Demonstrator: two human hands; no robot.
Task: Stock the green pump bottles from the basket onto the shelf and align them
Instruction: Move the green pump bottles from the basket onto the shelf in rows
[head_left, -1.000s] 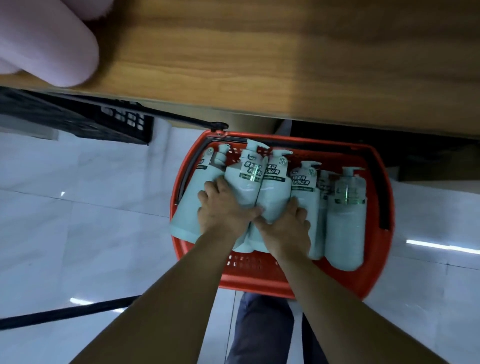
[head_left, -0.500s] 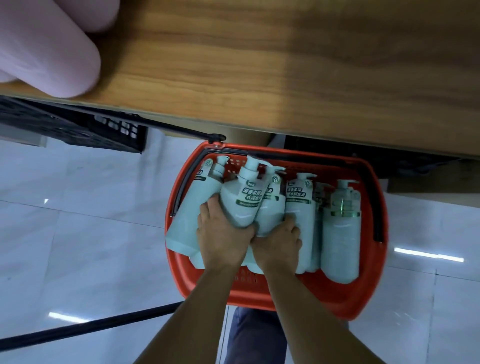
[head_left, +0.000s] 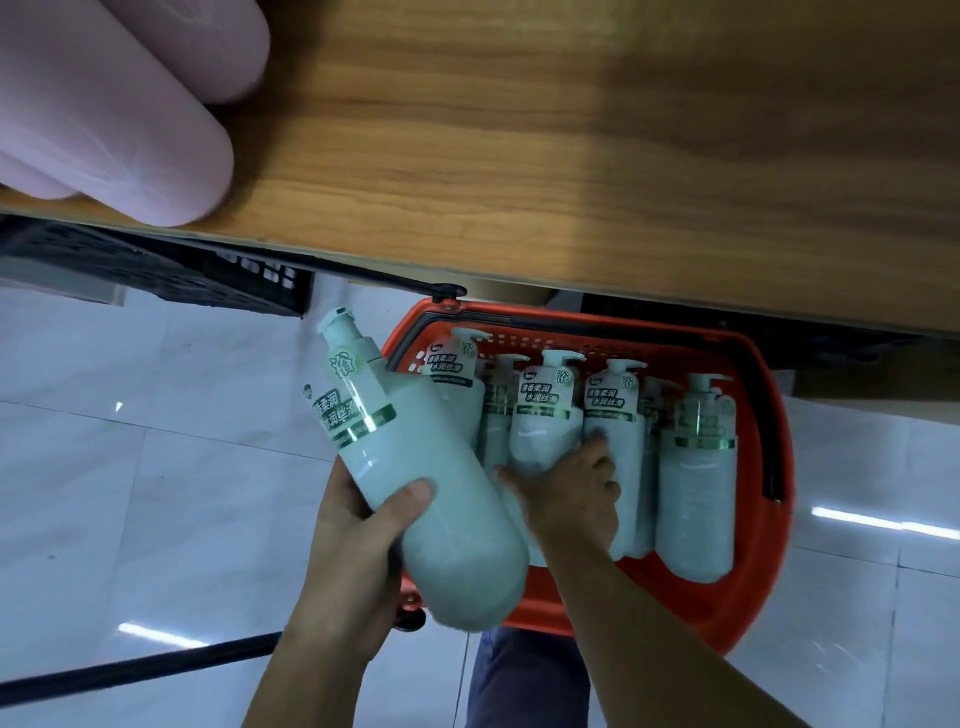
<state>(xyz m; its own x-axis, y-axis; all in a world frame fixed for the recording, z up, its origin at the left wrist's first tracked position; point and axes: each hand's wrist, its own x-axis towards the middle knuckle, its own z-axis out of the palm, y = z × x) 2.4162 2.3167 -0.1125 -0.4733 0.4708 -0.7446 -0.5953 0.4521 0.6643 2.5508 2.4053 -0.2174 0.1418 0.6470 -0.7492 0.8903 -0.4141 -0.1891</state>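
My left hand (head_left: 363, 525) grips a pale green pump bottle (head_left: 415, 467) around its body and holds it above the left rim of the red basket (head_left: 748, 597), pump pointing up and away. Several more green pump bottles (head_left: 698, 483) lie side by side in the basket. My right hand (head_left: 571, 493) reaches into the basket, its fingers curled round the lower part of a lying bottle (head_left: 543, 431). The wooden shelf (head_left: 571, 156) spans the view above the basket.
Pink bottles (head_left: 104, 114) stand on the shelf at the far left. A black crate (head_left: 156, 265) sits under the shelf to the left. A black bar (head_left: 130, 670) crosses the white tiled floor (head_left: 130, 467) at lower left.
My left hand has lifted one green bottle out of the basket and toward me, to the left. My right hand stayed among the lying bottles and shifted its grasp.
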